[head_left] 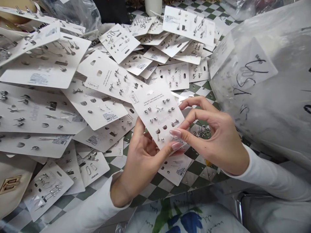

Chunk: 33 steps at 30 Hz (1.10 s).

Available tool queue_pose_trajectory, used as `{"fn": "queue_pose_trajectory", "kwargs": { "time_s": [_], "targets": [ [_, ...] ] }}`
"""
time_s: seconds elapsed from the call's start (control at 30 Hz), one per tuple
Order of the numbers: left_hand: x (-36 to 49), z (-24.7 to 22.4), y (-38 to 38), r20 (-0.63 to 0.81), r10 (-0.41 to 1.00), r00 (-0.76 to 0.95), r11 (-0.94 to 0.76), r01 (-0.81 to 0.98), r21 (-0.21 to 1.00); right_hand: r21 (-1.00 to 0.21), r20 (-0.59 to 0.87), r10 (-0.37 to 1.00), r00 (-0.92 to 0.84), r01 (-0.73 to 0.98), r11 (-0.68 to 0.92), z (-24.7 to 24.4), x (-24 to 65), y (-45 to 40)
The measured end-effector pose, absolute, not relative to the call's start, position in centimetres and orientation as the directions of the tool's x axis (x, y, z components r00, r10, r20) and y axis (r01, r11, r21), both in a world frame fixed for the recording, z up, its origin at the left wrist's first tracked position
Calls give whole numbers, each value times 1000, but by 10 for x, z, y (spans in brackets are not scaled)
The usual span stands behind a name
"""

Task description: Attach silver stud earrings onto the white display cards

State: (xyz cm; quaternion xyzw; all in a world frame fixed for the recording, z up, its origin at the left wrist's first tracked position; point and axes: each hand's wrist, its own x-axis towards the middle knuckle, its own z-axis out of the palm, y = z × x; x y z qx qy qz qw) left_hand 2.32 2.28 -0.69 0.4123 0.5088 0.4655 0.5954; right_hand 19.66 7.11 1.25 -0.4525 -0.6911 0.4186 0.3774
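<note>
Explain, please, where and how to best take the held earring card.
Probably pinch the upper edge of the earring card from the far side: that end looks flat and shows print but no studs, while metal studs stand out further down and the left hand and right hand occupy the lower end.

**furniture and light**

a table [157,191] surfaced in dark green and white checks is noted, its near edge crossing the lower view. at the far side, a white container [153,7] and a black object [111,11] are cut off by the top of the view; clear plastic [73,13] is bunched at upper left. the right side is filled by a large translucent sack [289,42], marked with dark handwriting. below the table edge, a bent metal tube [239,204] is partly seen. pale highlights are observed on the plastic.
</note>
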Motion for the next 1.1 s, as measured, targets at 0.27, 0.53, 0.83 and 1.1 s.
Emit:
{"fn": "queue_pose_trajectory", "kwargs": {
  "time_s": [0.27, 0.53, 0.83, 1.1],
  "targets": [
    [23, -3, 22, -249, 964, 94, 265, -247, 932, -973, 75, 950, -304, 186, 136, 14, 199, 71],
    [26, -3, 25, -217, 970, 110, 242, -358, 902, -990, -9, 936, -352, 132, 40, 17, 201, 73],
    [33, -6, 20, -236, 969, 68, 242, -419, 875, -969, 118, 953, -279, 178, 173, 9, 193, 67],
    [32, -7, 13, -240, 966, 92, 252, -519, 817, -971, 151, 952, -266, 140, 193, 9, 191, 65]
  ]
}}
